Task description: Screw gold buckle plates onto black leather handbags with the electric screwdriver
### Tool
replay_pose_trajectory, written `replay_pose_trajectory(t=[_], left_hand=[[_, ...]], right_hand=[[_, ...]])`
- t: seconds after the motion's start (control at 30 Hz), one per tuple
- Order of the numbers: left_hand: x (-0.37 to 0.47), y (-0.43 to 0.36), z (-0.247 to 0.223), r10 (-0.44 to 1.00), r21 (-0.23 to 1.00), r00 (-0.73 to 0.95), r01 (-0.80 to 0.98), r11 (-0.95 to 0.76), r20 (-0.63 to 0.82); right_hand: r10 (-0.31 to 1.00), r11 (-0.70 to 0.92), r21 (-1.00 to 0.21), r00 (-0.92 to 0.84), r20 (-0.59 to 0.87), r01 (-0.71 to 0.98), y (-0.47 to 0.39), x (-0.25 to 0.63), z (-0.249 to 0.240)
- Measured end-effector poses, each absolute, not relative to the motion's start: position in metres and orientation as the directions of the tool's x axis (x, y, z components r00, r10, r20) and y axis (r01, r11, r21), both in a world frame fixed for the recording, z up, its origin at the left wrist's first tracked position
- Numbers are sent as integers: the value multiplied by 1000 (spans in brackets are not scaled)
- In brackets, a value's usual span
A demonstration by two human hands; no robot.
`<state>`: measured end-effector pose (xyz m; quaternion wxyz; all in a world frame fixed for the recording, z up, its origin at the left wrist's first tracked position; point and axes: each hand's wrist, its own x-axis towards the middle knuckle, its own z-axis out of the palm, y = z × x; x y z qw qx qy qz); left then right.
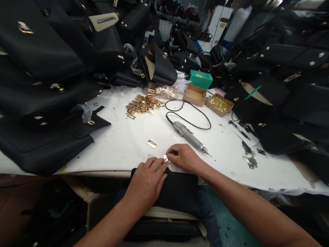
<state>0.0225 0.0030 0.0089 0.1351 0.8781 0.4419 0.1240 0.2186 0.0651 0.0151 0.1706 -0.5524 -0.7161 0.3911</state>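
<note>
At the table's front edge, both hands meet around a small shiny metal plate. My right hand pinches it between thumb and fingers from the right. My left hand lies palm down over the black bag, its fingertips pressed at the plate's left side. The bag rests on the lap with its top edge against the table. Just beyond the hands a loose gold metal piece lies on the white table. A grey electric screwdriver rests to the right, its tip pointing toward the front right.
Gold hardware is heaped at mid-table. Behind the screwdriver's looped black cord stand an open cardboard box, a box of small gold parts and a green box. Black bags are piled on both sides.
</note>
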Motion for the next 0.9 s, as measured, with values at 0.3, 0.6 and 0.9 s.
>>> replay_pose_trajectory(t=[0.3, 0.6, 0.9], left_hand=[[26, 5, 12, 806, 300, 591, 766, -569, 20], [14, 10, -6, 709, 84, 659, 715, -694, 252], [3, 26, -33, 539, -151, 730, 642, -752, 420]], right_hand=[[927, 49, -729, -304, -221, 682, 68, 217, 11], [978, 177, -721, -199, 55, 670, 61, 233, 30], [994, -27, -281, -4, -112, 959, 81, 293, 31]])
